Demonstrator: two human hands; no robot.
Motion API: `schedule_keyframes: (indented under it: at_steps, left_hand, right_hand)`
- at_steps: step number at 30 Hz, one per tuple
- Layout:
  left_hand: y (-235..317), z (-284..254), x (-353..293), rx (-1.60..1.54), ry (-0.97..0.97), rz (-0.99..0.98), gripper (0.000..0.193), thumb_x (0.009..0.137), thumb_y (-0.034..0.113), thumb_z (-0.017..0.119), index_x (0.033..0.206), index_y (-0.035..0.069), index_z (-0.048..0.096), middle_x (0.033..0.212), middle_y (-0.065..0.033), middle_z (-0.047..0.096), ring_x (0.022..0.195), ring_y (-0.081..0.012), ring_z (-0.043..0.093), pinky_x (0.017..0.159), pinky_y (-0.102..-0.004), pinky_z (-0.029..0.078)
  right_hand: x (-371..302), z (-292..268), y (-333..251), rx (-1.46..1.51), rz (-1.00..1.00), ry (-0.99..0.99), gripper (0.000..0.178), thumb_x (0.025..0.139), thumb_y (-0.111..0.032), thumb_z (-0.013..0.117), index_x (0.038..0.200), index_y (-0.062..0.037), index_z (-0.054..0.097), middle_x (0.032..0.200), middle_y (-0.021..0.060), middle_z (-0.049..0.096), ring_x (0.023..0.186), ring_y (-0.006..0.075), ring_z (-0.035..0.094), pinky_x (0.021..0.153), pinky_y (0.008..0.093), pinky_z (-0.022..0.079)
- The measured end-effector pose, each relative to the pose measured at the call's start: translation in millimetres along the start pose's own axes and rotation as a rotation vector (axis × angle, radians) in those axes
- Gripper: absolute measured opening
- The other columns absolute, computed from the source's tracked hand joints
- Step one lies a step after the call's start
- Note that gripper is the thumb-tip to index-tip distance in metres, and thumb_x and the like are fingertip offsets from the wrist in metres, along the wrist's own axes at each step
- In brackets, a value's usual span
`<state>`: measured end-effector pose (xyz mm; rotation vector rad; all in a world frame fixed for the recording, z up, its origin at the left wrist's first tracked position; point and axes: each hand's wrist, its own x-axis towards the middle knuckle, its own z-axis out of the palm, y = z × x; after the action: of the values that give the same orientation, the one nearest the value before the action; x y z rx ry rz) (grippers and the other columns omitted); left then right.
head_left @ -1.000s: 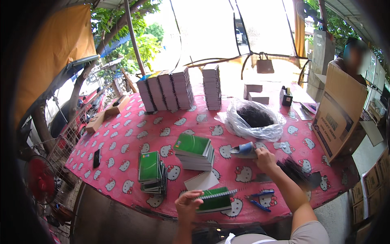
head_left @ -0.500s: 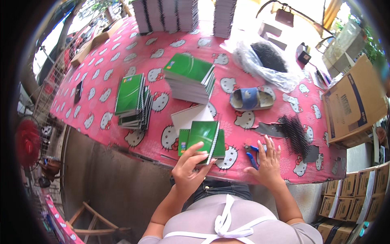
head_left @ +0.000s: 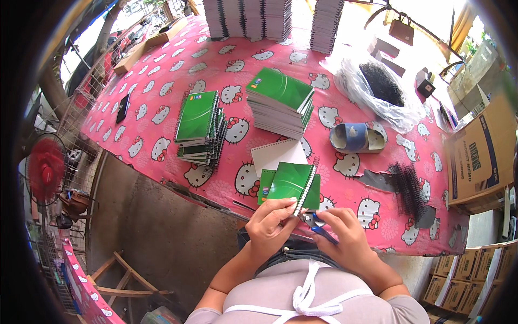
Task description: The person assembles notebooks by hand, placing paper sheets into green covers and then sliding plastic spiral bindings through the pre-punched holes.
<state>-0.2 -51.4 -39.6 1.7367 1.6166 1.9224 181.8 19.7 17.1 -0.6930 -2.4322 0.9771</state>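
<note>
My left hand point(head_left: 270, 224) grips the lower edge of a green notebook point(head_left: 288, 181), tilted above the table's near edge. A spiral coil point(head_left: 307, 186) runs along the notebook's right side, and its far end sticks out past the cover. In my right hand point(head_left: 345, 235) are small blue-handled pliers point(head_left: 322, 233), their jaws at the coil's near end. Whether the jaws bite the wire is too small to tell. Under the notebook lie another green cover point(head_left: 312, 200) and white punched sheets point(head_left: 275, 155).
Beyond stand a stack of coil-bound green notebooks point(head_left: 197, 116) and a taller stack of green-covered pads point(head_left: 280, 102). To the right are a blue slipper point(head_left: 356, 137), loose black coils point(head_left: 408, 189) and a plastic bag of coils point(head_left: 380, 86). Cardboard boxes point(head_left: 480, 156) flank the table.
My right hand has picked up the pliers from the table and brought them left to the notebook's coil. My left hand now holds the notebook at its lower coil edge. The view has shifted.
</note>
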Motion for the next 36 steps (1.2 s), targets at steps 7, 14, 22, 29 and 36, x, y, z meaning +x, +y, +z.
schedule_keyframes:
  at_steps: [7, 14, 22, 29, 36]
  left_hand:
    - [-2.1, -9.8, 11.3, 0.071, -0.018, 0.160, 0.021, 0.072, -0.010, 0.074, 0.088, -0.001, 0.062, 0.095, -0.0163, 0.067, 0.084, -0.0270, 0.067, 0.071, -0.0340, 0.055]
    - [-62.9, -100.2, 111.3, -0.358, 0.879, -0.317, 0.015, 0.090, 0.010, 0.066, 0.088, 0.000, 0.056, 0.117, -0.0182, 0.062, 0.107, -0.0194, 0.059, 0.090, -0.0302, 0.048]
    - [-160.1, -152.5, 109.3, 0.230, 0.863, -0.366, 0.028, 0.087, 0.023, 0.071, 0.095, 0.001, 0.056, 0.111, -0.0108, 0.057, 0.101, -0.0178, 0.052, 0.089, -0.0338, 0.043]
    - [-54.2, -114.9, 68.4, 0.025, 0.707, -0.318, 0.037, 0.092, 0.012, 0.062, 0.124, 0.004, 0.046, 0.135, -0.0137, 0.044, 0.123, -0.0218, 0.042, 0.103, -0.0350, 0.035]
    - [-14.7, -12.0, 6.0, 0.112, -0.209, -0.306, 0.071, 0.080, -0.007, 0.066, 0.143, 0.008, 0.037, 0.148, -0.0174, 0.031, 0.136, -0.0342, 0.034, 0.109, -0.0435, 0.031]
  right_hand:
    - [-5.5, 3.7, 28.3, 1.175, 0.561, -0.313, 0.029, 0.091, -0.013, 0.063, 0.117, 0.0010, 0.061, 0.099, 0.0133, 0.068, 0.088, 0.0189, 0.067, 0.075, 0.0305, 0.053]
    - [-29.0, -9.4, 94.7, -0.671, 0.131, 0.313, 0.042, 0.074, -0.012, 0.075, 0.111, 0.0003, 0.060, 0.109, 0.0190, 0.060, 0.101, 0.0354, 0.058, 0.088, 0.0417, 0.047]
    - [42.7, 23.2, 59.4, 0.130, 0.425, 0.353, 0.051, 0.079, -0.027, 0.076, 0.114, 0.0048, 0.056, 0.112, 0.0199, 0.057, 0.100, 0.0332, 0.057, 0.086, 0.0394, 0.047]
    - [44.0, 32.6, 75.8, 0.023, 0.383, 0.390, 0.047, 0.074, -0.012, 0.078, 0.109, 0.0048, 0.052, 0.100, 0.0174, 0.056, 0.093, 0.0298, 0.059, 0.080, 0.0371, 0.047]
    - [45.3, 58.4, 48.3, 0.418, 0.020, 0.382, 0.041, 0.074, 0.017, 0.066, 0.094, -0.0065, 0.039, 0.089, 0.0071, 0.055, 0.083, 0.0161, 0.054, 0.077, 0.0305, 0.046]
